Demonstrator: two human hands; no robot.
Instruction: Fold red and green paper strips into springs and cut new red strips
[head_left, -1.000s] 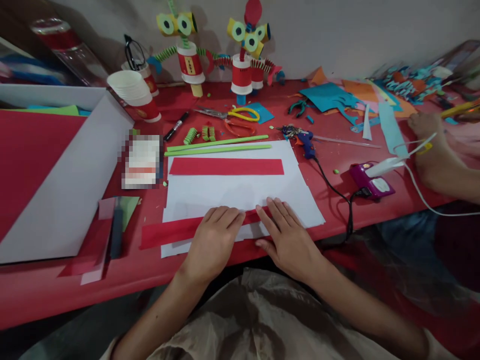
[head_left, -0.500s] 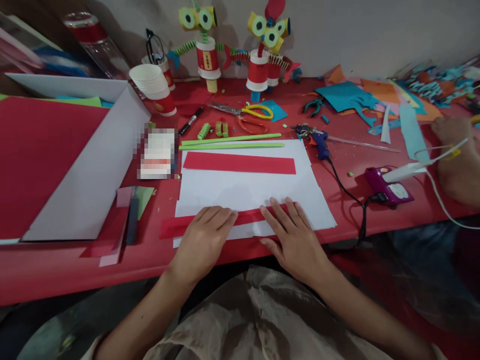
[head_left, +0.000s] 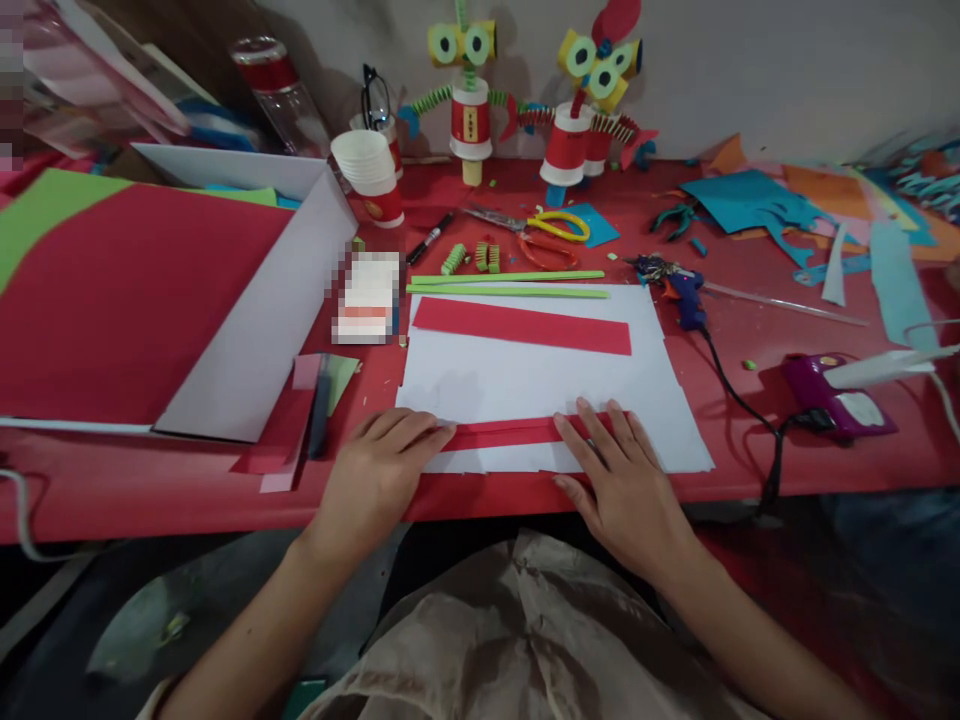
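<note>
A narrow, lengthwise-folded red paper strip [head_left: 506, 433] lies along the near part of a white sheet [head_left: 517, 380]. At its left end my left hand [head_left: 382, 455] has its fingers bent and pressed together on the strip, hiding that end. My right hand [head_left: 619, 465] lies flat across the right part, fingers spread and thumb apart. Farther up the sheet rests a wider red paper strip [head_left: 521, 325], touched by neither hand. Two thin green strips [head_left: 510, 294] lie along the sheet's far edge.
Scissors [head_left: 525, 228], a black marker [head_left: 430, 240] and a blue glue gun [head_left: 686, 295] lie beyond the sheet. To the left are a cutter [head_left: 320, 405] and a box [head_left: 255, 330] with coloured paper. Stacked paper cups [head_left: 371, 180] and paper-cup figures [head_left: 471, 120] stand behind.
My left hand has slid left along the folded strip to its end. The right hand stays spread on the strip. My view has turned left, and the other person's hand at right is out of view.
</note>
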